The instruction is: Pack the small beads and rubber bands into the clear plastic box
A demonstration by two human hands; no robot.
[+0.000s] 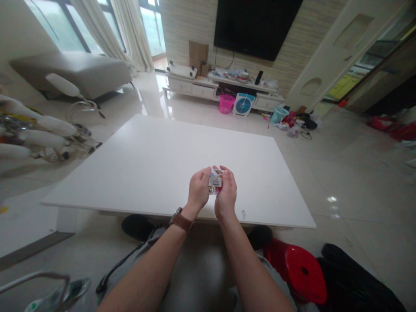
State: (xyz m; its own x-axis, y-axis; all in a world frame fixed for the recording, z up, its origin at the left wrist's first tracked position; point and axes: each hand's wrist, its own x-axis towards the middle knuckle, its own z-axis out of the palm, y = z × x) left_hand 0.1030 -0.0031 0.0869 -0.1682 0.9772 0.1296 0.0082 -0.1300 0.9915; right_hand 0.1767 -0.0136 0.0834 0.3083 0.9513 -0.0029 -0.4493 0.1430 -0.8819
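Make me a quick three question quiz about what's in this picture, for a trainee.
1. True or false: both hands hold the small packet.
2. Which wrist wears the watch: A left, B right?
3. What colour is the stool beside the person's knee?

Key: 1 true: left hand and right hand grip it together above the white table. 2 A. 3 red.

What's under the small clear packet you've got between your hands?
Under the small clear plastic packet, held by the left hand and right hand, only the bare white rectangular table shows. The hands cover the packet's underside.
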